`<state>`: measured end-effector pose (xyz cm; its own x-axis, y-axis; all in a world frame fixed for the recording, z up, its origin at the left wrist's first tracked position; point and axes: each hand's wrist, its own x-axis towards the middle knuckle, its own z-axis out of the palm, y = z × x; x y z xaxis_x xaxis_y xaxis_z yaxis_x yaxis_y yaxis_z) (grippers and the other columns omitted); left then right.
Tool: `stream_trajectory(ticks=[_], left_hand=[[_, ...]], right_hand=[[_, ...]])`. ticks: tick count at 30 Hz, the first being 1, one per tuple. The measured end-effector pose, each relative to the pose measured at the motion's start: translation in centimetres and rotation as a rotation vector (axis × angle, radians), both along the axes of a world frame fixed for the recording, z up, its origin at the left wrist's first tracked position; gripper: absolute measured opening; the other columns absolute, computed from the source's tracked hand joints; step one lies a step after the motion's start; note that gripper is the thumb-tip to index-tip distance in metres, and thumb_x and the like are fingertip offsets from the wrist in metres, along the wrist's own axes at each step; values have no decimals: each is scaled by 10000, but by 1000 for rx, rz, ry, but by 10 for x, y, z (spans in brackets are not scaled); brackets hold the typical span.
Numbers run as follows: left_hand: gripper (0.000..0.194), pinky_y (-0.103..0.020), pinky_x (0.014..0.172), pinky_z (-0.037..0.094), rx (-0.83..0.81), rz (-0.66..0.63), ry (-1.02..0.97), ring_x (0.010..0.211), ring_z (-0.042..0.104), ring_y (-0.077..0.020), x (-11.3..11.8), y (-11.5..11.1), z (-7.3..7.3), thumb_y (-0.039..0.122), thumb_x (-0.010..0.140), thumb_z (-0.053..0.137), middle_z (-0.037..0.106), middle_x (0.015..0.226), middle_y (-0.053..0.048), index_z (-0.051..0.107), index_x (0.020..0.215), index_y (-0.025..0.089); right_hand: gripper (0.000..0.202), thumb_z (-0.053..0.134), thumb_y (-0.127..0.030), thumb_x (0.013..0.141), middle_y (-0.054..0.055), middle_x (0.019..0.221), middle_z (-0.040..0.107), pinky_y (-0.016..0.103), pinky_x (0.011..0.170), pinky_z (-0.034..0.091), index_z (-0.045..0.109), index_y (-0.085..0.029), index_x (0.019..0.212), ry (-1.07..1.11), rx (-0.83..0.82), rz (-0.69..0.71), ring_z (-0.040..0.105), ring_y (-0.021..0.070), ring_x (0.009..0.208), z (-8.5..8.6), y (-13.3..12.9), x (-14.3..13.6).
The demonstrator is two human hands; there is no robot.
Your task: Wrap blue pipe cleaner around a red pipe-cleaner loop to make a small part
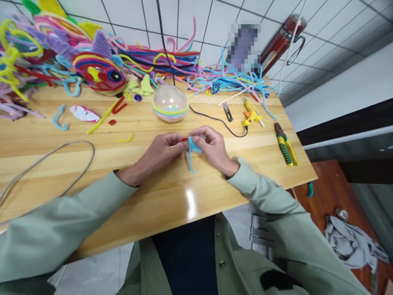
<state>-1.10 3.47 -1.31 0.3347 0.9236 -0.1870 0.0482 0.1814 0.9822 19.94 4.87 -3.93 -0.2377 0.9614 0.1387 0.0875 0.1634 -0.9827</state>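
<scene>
Place: I'm looking at a craft workspace.
Wooden tabletop (159, 205): pipe cleaners (184, 58) are lying heaped by the tiled wall (132, 16).
Hot-glue gun (252, 115): it's lying near combination pliers (285, 148).

Light-blue fuzzy strip (190, 146), bunched, one end dangling; red piece (184, 139) just beside.

On my feed I see a white tiled wall (129, 20) with dark joints behind a pale wooden table (147, 207) — bright glare (190, 204) on its top. Below I make out light grey floor (95, 270) — and, rightward, a reddish-brown wooden surface (333, 182) bearing crumpled grey cloth (350, 241).
</scene>
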Motion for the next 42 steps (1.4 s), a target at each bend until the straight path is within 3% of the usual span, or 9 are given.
stream_trajectory(ticks=[5, 8, 15, 24, 31, 42], left_hand=[[396, -268, 647, 523, 34, -78, -96, 636, 633, -141, 4, -2, -4, 475, 760, 955, 721, 719, 24, 705, 905, 204], [300, -258, 632, 517, 37, -70, -68, 643, 638, -137, 4, -2, -4, 418, 784, 879, 747, 754, 5, 700, 876, 195], [148, -239, 558, 462, 64, -60, -12, 610, 583, -132, 1, -2, 0, 333, 829, 757, 662, 678, 18, 749, 809, 187], [212, -250, 555, 408, 50, -73, 35, 604, 540, -129, -1, -1, -1, 396, 859, 795, 665, 681, 13, 764, 810, 192], [242, -274, 579, 395, 76, -106, 94, 612, 522, -138, -2, -1, -1, 433, 879, 810, 656, 682, 14, 770, 815, 203], [275, -286, 598, 404, 66, -111, 92, 619, 528, -137, -4, 0, -2, 467, 882, 815, 661, 705, 12, 759, 817, 206]], right_hand=[[439, 835, -648, 958, -33, 770, 655, 289, 657, 527, 756, -223, 1034, -54, 35, -85, 582, 135, 677, 7, -4, -1], [410, 833, -621, 960, -32, 755, 642, 296, 647, 521, 760, -223, 1026, -70, 36, -100, 581, 144, 671, 11, -6, -2], [464, 848, -667, 947, -18, 799, 694, 287, 655, 515, 772, -215, 1019, -80, -1, -70, 585, 136, 692, 9, -2, 3], [568, 883, -765, 904, 12, 908, 781, 297, 759, 589, 779, -217, 1010, -21, -69, 8, 668, 148, 795, 7, 0, 7], [578, 893, -763, 881, -29, 727, 650, 275, 621, 421, 707, -217, 847, -80, -142, 57, 496, 119, 657, 13, 1, 6], [560, 916, -738, 859, -23, 750, 672, 285, 671, 507, 672, -234, 842, -26, -208, 114, 563, 135, 694, 21, 1, 7]])
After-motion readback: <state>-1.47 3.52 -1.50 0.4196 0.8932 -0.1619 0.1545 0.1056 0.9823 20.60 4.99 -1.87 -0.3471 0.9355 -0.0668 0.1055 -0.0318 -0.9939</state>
